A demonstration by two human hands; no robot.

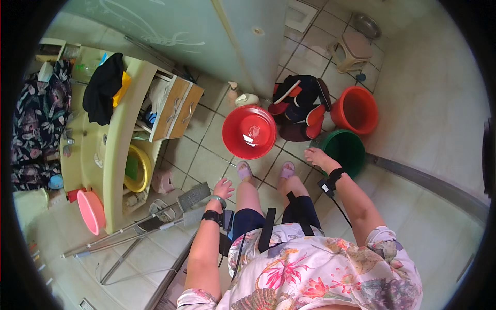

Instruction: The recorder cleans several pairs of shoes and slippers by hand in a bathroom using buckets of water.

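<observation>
Over on the far left, a pink basin [91, 212] leans beside the pale-yellow washstand [118, 150], and a yellow basin [146, 161] is tucked into the opening below. Moving right, grey flat mop heads [193, 196] lie on their long poles, and just beside them is the left hand [223, 188]: fingers spread, nothing in it, in midair as far as I can tell.

Now the middle, and there's the red basin [235, 135], sitting on the tiles ahead of the feet. Smooth plastic by the look of it, so light and a little flexible if empty; that shine at the bottom could be water, I can't tell. Wet, it would be slippery: best held by the rim at two opposite sides.

Next to it, a dark, red-trimmed heap [302, 106], soft-looking. And here's the right hand [321, 159], fingers loosely bent, no object visible in it, right by the green bucket [345, 149]; whether they touch, I can't say. That one's deeper, probably stiffer, heavy if filled, so both sides of the rim again. Just beyond stands an orange-red bucket [357, 106].
</observation>
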